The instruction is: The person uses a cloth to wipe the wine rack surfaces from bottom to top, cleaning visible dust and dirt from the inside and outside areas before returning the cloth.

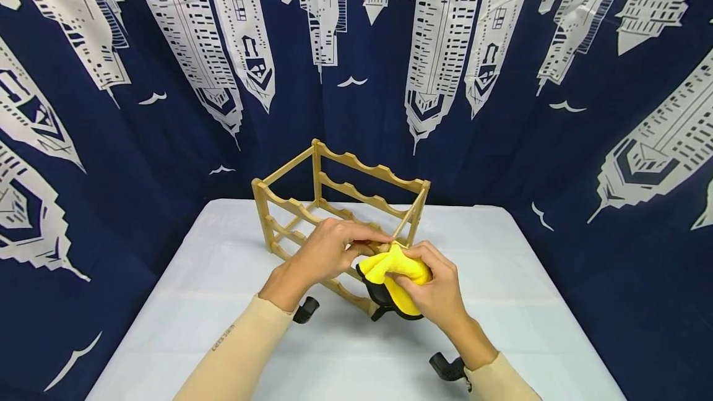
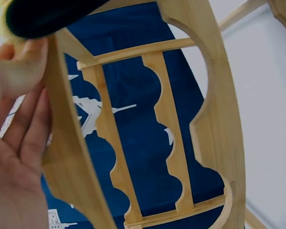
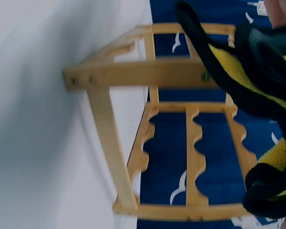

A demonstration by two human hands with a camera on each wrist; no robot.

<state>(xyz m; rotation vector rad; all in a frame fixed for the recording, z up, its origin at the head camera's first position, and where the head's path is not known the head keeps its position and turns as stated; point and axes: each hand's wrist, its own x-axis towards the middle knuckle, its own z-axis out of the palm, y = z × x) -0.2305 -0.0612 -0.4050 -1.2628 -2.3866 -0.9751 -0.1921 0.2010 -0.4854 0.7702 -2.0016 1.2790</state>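
Note:
A light wooden rack (image 1: 289, 205) with scalloped rails stands on the white table. Near its front right corner, my left hand (image 1: 333, 247) grips the top rail between thumb and fingers. The left wrist view shows that hand (image 2: 21, 95) at the edge of a wooden rail (image 2: 71, 138). My right hand (image 1: 437, 283) pinches a bunched yellow cloth (image 1: 403, 265) with a black edge and dark underside, held against the same corner. In the right wrist view the cloth (image 3: 250, 88) drapes over the end of the rack (image 3: 138, 74) and hides part of it.
The white table (image 1: 223, 277) extends around the rack to both sides. Behind it hangs a dark blue curtain (image 1: 367, 116) printed with white buildings and birds. Small black devices (image 1: 306, 310) show at both wrists.

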